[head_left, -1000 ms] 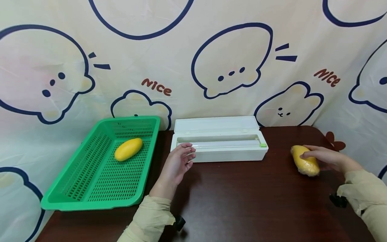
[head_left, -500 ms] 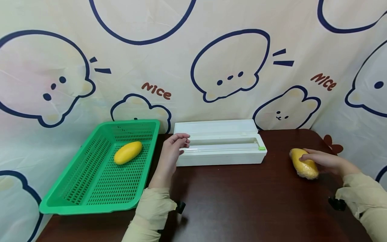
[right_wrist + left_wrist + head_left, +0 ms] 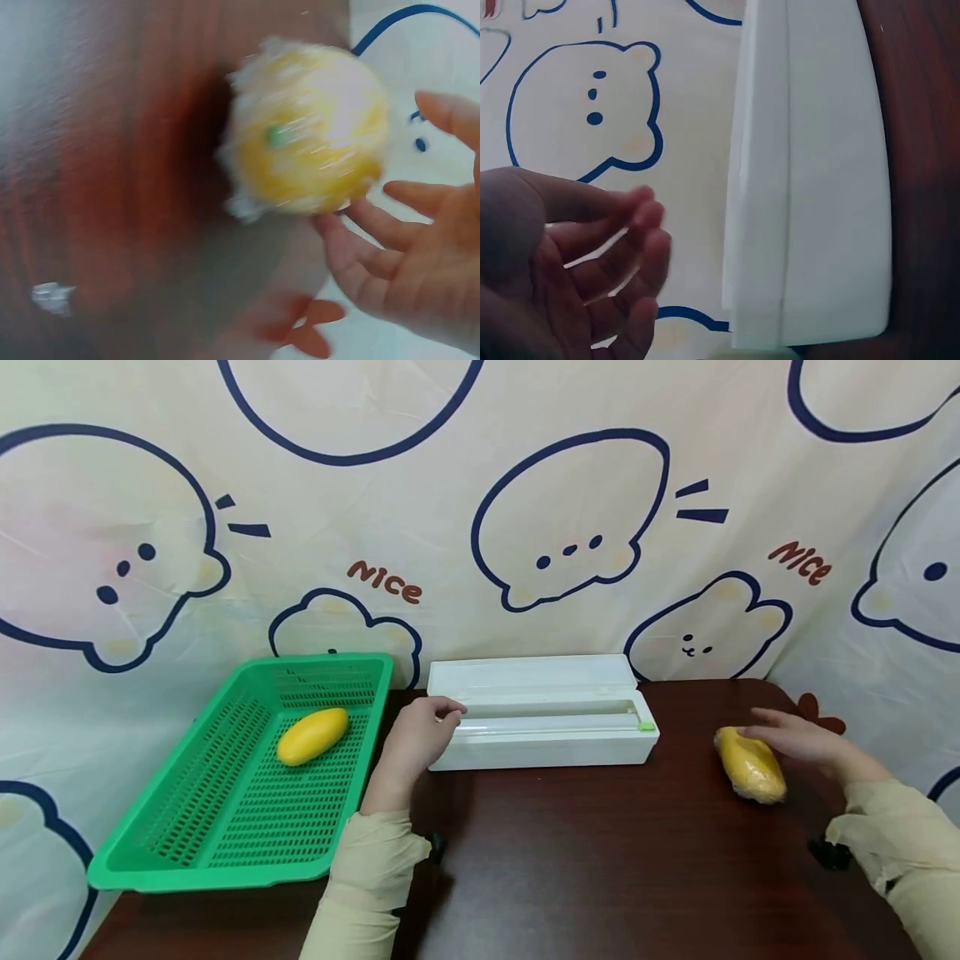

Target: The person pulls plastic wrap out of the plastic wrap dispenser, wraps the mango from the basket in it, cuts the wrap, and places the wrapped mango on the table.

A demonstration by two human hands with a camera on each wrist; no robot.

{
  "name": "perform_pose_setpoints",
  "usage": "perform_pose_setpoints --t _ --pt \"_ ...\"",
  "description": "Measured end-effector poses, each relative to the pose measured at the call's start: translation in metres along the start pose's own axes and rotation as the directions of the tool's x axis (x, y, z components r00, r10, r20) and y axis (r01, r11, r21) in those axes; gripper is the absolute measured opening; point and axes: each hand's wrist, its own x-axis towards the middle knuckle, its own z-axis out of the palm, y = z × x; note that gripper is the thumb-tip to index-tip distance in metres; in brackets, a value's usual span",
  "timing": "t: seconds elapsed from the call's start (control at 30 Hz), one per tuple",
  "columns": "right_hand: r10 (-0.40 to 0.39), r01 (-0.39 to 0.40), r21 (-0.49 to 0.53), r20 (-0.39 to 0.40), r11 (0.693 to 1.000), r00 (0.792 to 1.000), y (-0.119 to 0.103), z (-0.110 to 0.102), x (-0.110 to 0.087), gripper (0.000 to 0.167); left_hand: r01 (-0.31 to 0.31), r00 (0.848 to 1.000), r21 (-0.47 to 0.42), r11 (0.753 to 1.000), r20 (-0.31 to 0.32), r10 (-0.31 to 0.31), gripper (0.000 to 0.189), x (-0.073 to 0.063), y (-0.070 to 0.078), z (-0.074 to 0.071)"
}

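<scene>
A yellow mango wrapped in clear cling film lies on the right of the table; its green spot and crinkled film show in the right wrist view. My right hand is spread beside it, thumb away from the fruit and fingertips close to its far side. At mid-table stands a white cling film box with its lid raised and a film roll inside. My left hand is over the box's left end, fingers loosely bent, thumb near the index fingertip, nothing visible between them.
A green slotted basket on the left holds an unwrapped-looking yellow mango. A small crumpled scrap of film lies on the dark wooden table. A printed cloth hangs behind the table.
My right hand has loosened from the wrapped mango and lifted slightly, leaving it on the table. My left hand has shifted a little left, its fingers drawing closer together.
</scene>
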Motion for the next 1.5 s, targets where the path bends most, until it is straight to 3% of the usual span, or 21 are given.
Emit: perform_pose_setpoints --t 0.1,0.23,0.37,0.47,0.8,1.23,1.37,1.5 --pt "-0.073 0.066 -0.062 -0.122 0.996 0.99 -0.025 -0.002 -0.001 0.078 -0.015 1.0 0.157 0.987 0.03 0.011 0.025 0.003 0.004 0.0" --pt "-0.207 0.186 -0.107 -0.237 0.977 0.949 -0.07 0.007 -0.003 0.063 0.007 0.999 0.262 0.965 0.038 -0.018 0.028 0.008 0.004 0.0" --pt "-0.343 0.309 -0.161 -0.279 0.937 0.897 -0.11 0.026 0.001 0.046 0.037 0.999 0.32 0.947 0.014 -0.043 0.031 0.01 -0.004 0.0" --pt "-0.4 0.36 -0.185 -0.262 0.914 0.878 -0.127 0.042 0.007 0.038 0.039 0.999 0.327 0.944 0.008 -0.044 0.032 0.012 -0.009 0.001" --pt "-0.422 0.374 -0.277 -0.138 0.885 0.896 -0.131 0.07 0.031 0.029 0.043 0.999 0.325 0.945 0.002 -0.046 0.02 0.013 -0.017 0.005" --pt "-0.445 0.392 -0.283 -0.156 0.875 0.882 -0.128 0.078 0.036 0.011 0.009 0.999 0.278 0.96 -0.046 0.004 0.014 0.014 -0.022 0.008" --pt "-0.459 0.398 -0.296 -0.176 0.868 0.871 -0.127 0.081 0.037 0.01 0.013 0.998 0.285 0.958 -0.068 0.007 0.013 0.013 -0.023 0.009" --pt "-0.501 0.414 -0.35 -0.212 0.84 0.839 -0.128 0.083 0.039 0.008 0.014 0.996 0.292 0.956 -0.089 0.013 0.013 0.013 -0.023 0.008"
